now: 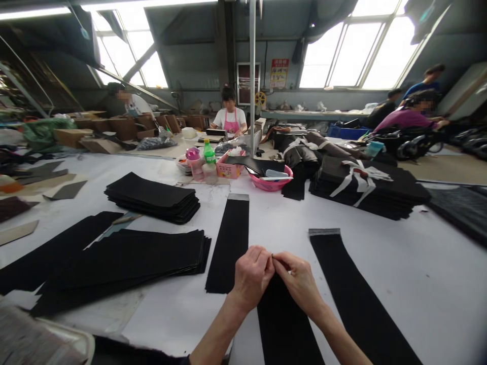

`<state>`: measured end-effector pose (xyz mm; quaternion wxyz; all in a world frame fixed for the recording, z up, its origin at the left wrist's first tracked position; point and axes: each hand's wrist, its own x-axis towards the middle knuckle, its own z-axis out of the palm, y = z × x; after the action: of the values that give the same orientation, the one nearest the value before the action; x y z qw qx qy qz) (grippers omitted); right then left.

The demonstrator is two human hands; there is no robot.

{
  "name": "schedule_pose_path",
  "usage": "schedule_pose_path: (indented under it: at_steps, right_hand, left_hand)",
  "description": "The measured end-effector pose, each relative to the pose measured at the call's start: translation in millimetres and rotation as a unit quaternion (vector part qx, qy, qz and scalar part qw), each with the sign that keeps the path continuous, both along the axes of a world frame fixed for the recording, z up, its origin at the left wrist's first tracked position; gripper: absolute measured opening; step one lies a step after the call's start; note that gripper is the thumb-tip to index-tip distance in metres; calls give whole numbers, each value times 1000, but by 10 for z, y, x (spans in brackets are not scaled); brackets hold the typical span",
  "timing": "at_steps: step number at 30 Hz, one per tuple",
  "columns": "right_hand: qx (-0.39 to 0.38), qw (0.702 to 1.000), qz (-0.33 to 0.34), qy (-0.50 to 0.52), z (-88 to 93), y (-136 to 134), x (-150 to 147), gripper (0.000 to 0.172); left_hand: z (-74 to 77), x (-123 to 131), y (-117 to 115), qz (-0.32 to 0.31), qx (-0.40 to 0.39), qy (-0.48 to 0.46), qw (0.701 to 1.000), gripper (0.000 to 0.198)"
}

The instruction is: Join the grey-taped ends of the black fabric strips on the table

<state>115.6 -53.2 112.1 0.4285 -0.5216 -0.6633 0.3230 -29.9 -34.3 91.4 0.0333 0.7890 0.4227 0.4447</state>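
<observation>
My left hand and my right hand meet above the far end of a black strip. Both are closed in a pinch, fingertips almost touching. A tiny dark bit shows between them; whether it belongs to the strip I cannot tell, as my hands cover that end. Left of my hands lies another flat black strip with a grey band across its far end. To the right a longer black strip, also grey-banded, runs toward the near edge of the view.
Black panels are stacked at left, with more fanned out nearer. A tied black bundle sits at right. Behind are a pink basket, a pink box and a green bottle. A person in a pink apron sits opposite.
</observation>
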Motion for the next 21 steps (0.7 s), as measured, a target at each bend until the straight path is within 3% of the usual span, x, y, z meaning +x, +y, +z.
schedule_pose_path:
  at_steps: [6,11,15,21]
  right_hand:
    - [-49,995,-18,89,-47,-4,-48,27]
    - [-28,987,-149,52,-151,10,85,26]
    - [-28,993,-109,35,-144,-2,69,25]
    - [-24,995,-75,52,-172,0,72,20]
  left_hand:
    - [-88,30,-4,7,-37,-76,996,10]
    - [-51,-46,64,55,-79,-172,980,9]
    - [44,21,45,-21,-116,-107,987,8]
    - [14,148,27,-56,-50,-34,997,16]
